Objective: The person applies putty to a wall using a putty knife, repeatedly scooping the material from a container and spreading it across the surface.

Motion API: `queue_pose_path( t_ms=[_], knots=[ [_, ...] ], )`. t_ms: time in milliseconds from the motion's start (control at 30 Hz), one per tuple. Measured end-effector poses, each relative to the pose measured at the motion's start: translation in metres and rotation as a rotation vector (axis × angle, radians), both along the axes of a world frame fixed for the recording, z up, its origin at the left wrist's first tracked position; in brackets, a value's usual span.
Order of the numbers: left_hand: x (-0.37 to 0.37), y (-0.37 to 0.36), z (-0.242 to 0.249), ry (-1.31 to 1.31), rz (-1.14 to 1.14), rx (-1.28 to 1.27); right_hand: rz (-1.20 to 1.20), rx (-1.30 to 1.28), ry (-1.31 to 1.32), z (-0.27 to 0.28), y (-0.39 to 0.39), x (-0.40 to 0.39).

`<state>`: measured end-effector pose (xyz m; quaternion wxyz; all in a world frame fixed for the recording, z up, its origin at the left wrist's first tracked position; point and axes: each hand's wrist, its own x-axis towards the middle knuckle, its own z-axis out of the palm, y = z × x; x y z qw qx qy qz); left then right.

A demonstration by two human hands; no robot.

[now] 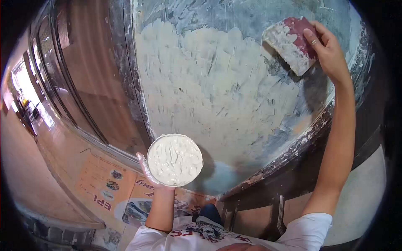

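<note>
My left hand (147,170) grips a round container of off-white putty (175,160) from its left side and below, its open top facing me. The putty surface is lumpy and streaked. In my right hand (328,50), at the upper right, is a dark red putty spreader (299,35), thumb on its face and fingers behind. Thick pale putty coats the spreader's left and lower edge, which lies close against the wall panel (217,83). A wide cream layer of putty covers the panel's middle, with bluish-grey surface around it.
Dark sliding frames (69,79) and a brown panel (98,62) stand to the left. Printed orange sheets (104,184) lie on the floor below. A worn dark edge (289,150) borders the wall at lower right, beside wooden slats (255,219).
</note>
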<state>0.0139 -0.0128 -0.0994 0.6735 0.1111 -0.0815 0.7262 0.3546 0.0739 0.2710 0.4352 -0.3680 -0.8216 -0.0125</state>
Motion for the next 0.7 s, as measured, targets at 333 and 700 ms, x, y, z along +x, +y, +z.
queue_pose_path(
  t_ms=[333,700],
  knots=[
    [-0.006,0.000,-0.007,0.089,0.115,-0.094,-0.376,0.326,-0.240,-0.013,0.002,-0.006],
    [-0.005,-0.004,0.001,0.081,0.124,-0.133,-0.034,-0.020,-0.087,-0.007,-0.006,-0.006]
  ],
)
